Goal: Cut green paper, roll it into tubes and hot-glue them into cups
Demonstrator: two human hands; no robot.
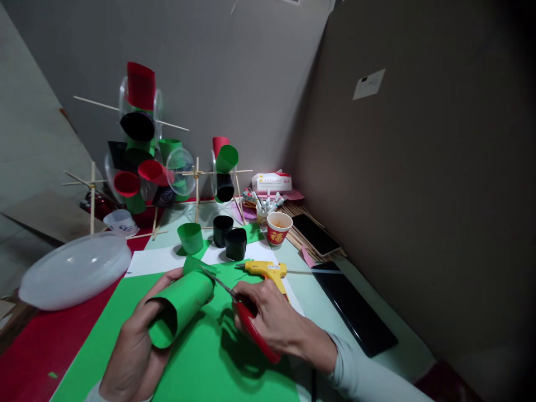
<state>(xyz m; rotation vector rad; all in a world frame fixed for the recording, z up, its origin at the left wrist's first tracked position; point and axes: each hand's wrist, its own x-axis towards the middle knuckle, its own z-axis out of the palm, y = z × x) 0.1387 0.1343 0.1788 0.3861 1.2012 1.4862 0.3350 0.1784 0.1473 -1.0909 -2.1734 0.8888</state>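
My left hand (142,329) is wrapped round a green paper tube (184,304), its near open end facing me. In my right hand (268,312) is a pair of red-handled scissors (257,335). The scissor blades reach the far end of the tube, where a flap of green paper (195,265) stands off. Below both hands lies a large green paper sheet (209,363). Just beyond my right hand rests a yellow glue gun (266,269) with a clear glue stick in its back. One green paper ring (190,239) and two black paper rings (223,230) stand behind the tube.
At the back left rises a stick frame (197,195) bearing clear discs and coloured paper tubes. A translucent bowl-like lid (77,271) lies at left. Toward the right are a red paper cup (278,230), a cup of markers (263,215), wooden sticks, a phone (316,234) and a black tablet-like slab (355,310).
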